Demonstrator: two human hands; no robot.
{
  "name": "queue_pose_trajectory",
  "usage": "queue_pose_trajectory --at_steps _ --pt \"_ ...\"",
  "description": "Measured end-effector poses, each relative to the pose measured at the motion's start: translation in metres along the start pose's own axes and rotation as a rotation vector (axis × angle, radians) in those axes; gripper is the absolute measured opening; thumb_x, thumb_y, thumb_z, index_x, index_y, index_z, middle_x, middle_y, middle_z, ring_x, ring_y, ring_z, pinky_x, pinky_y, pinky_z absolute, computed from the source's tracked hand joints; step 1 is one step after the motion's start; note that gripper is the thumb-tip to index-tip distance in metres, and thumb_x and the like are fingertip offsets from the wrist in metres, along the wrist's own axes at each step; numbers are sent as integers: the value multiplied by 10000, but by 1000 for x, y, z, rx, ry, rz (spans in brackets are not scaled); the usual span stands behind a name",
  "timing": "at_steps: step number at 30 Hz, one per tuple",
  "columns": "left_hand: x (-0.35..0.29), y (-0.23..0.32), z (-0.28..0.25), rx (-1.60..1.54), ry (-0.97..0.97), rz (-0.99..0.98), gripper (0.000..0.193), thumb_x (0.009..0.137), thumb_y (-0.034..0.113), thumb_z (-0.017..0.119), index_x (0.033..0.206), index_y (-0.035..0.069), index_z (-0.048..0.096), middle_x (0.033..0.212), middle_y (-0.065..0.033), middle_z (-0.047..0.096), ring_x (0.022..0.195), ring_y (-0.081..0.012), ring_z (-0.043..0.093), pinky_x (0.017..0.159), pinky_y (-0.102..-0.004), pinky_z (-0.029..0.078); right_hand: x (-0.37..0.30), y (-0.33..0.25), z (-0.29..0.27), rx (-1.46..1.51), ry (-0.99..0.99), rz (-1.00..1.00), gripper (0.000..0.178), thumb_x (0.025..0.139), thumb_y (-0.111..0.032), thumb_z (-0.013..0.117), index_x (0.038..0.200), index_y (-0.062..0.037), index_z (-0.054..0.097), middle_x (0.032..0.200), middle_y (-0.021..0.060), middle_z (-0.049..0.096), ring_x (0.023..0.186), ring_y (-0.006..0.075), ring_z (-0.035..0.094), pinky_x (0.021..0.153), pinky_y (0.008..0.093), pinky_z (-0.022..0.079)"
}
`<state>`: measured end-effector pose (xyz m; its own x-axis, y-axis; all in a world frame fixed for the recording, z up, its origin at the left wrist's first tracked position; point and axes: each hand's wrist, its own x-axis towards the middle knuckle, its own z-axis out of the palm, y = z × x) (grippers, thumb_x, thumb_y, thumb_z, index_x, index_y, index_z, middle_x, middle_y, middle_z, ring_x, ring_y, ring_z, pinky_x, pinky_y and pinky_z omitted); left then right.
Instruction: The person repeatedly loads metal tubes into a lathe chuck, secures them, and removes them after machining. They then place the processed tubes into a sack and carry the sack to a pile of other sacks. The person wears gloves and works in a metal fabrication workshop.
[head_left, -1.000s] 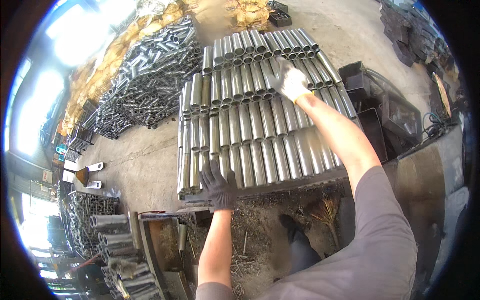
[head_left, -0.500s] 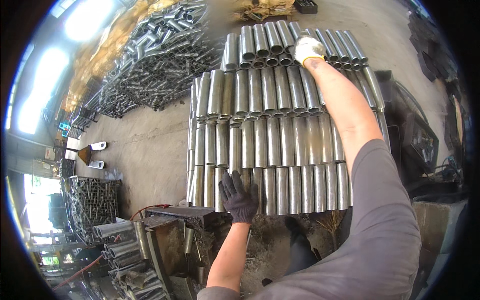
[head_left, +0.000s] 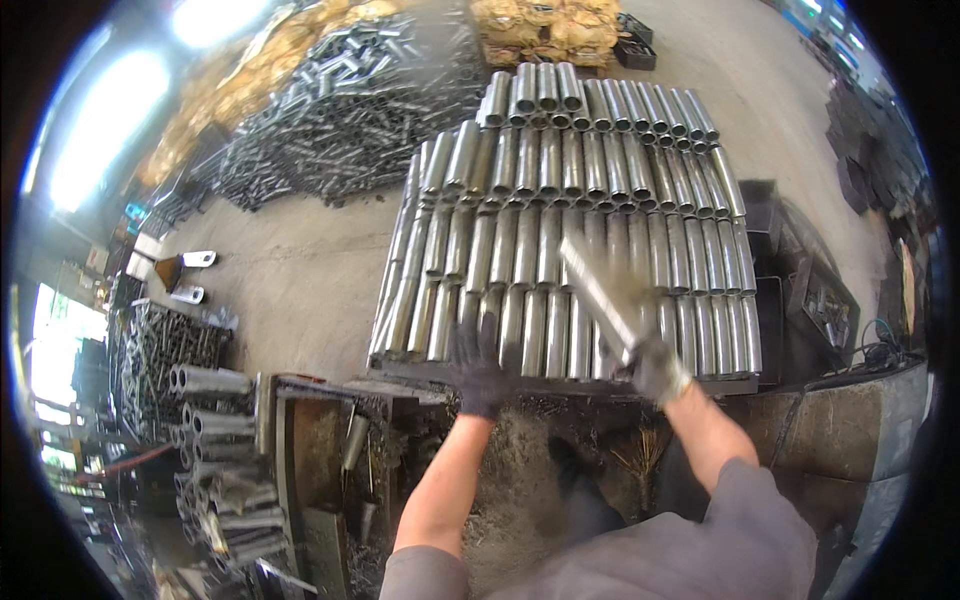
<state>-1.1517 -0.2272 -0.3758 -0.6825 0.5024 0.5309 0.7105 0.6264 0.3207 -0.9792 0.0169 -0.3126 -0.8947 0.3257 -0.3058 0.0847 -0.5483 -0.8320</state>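
Short steel tubes (head_left: 524, 245) lie side by side in several rows, stacked in layers on a dark platform. My left hand (head_left: 482, 372), in a dark knit glove, rests on the nearest row with its fingers stretched out, holding nothing. My right hand (head_left: 658, 370), in a pale glove that looks greyish, grips the lower end of a single steel tube (head_left: 598, 292). That tube slants up and to the left above the near rows, smeared by motion. The fingers of the right hand are partly blurred.
A big heap of loose metal pieces (head_left: 330, 135) fills the far left. Loose tubes (head_left: 225, 432) stick out of a rack at lower left. Dark bins (head_left: 825, 300) stand right of the stack, and yellow wrapped bundles (head_left: 545, 32) lie behind it. Twigs of a broom (head_left: 640, 455) show below.
My right hand has come back from the far top of the stack to the near rows, bringing a steel tube. My left hand stays at the near row. The view has shifted.
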Motion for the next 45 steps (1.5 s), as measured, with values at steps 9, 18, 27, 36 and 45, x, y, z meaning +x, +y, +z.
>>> queue_pose_trajectory --at_steps 9,18,27,36,45 --pt "-374 70 -256 -1963 43 -1494 638 1093 375 555 1596 48 338 1576 -166 453 1427 -335 483 1215 -534 397 -232 192 160 -1163 -857 146 793 818 -411 829 1482 -76 552 1310 200 706 1215 332 686 1000 415 540" --pt "-674 140 -524 -1534 1116 -1626 333 973 143 721 1264 20 617 1137 -107 702 1009 -253 698 881 -402 593 -432 388 320 -775 -1534 753 806 823 -214 891 1502 10 519 1370 73 631 1176 184 612 1019 346 525" --pt "-827 88 -720 -341 1174 -1326 100 845 49 785 929 18 741 911 -94 784 840 -182 744 773 -335 603 -564 390 551 -982 -1955 305 480 764 -209 868 1164 -47 656 972 18 699 888 130 638 844 303 536" --pt "-861 -46 -774 -208 1079 -1515 261 871 102 822 1090 52 686 982 -42 735 876 -132 676 749 -322 559 -640 501 658 -711 -1732 106 502 817 -279 891 1213 -57 675 956 68 768 841 134 718 778 335 601" --pt "-888 -48 -772 71 672 -1434 507 893 161 800 1347 84 587 1166 -121 706 1095 -222 679 942 -405 552 -615 413 759 -1059 -1907 -595 425 863 -209 794 1244 -38 718 1080 174 779 969 307 771 873 405 618"
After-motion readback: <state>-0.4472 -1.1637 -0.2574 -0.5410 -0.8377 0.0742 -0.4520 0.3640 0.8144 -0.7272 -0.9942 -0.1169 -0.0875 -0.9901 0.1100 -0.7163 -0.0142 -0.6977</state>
